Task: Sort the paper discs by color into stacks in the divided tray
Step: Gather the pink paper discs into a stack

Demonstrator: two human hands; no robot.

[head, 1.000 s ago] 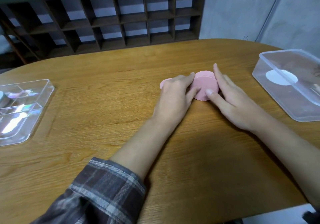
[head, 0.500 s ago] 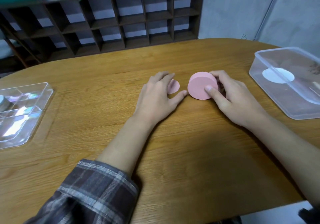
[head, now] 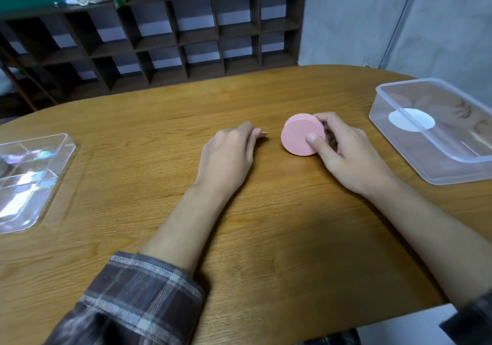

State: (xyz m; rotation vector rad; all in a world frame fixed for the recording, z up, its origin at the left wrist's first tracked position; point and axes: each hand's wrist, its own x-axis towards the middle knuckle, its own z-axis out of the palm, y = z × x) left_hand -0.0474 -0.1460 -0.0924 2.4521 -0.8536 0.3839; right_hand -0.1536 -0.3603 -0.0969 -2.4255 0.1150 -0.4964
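The pink stack of discs (head: 299, 135) is tipped up on its rim, its round flat face turned toward the viewer at about 7 o'clock. The short axis through its faces runs along the 7-to-1 o'clock line. It rests on a wooden table (head: 266, 238) with a rounded far edge, slightly toward 1 o'clock of the table's middle.

The right hand (head: 351, 158) grasps the stack from its 4 o'clock side, thumb (head: 315, 142) pressed on the near face and the other fingers curled round behind. The left hand (head: 229, 155) lies palm down on the wood at the stack's 9 o'clock, near but apart from it. Its fingers are bent; whether they cover or hold a disc cannot be told. A plaid sleeve (head: 133, 299) covers that forearm.

A clear divided tray (head: 57, 182) sits at the table's 9 o'clock edge. A clear tub (head: 394, 144) at 3 o'clock holds a white disc (head: 411, 123). Beyond the table, at 12 o'clock, stands a dark cubby shelf (head: 186, 40) beside a pale wall (head: 359, 19).
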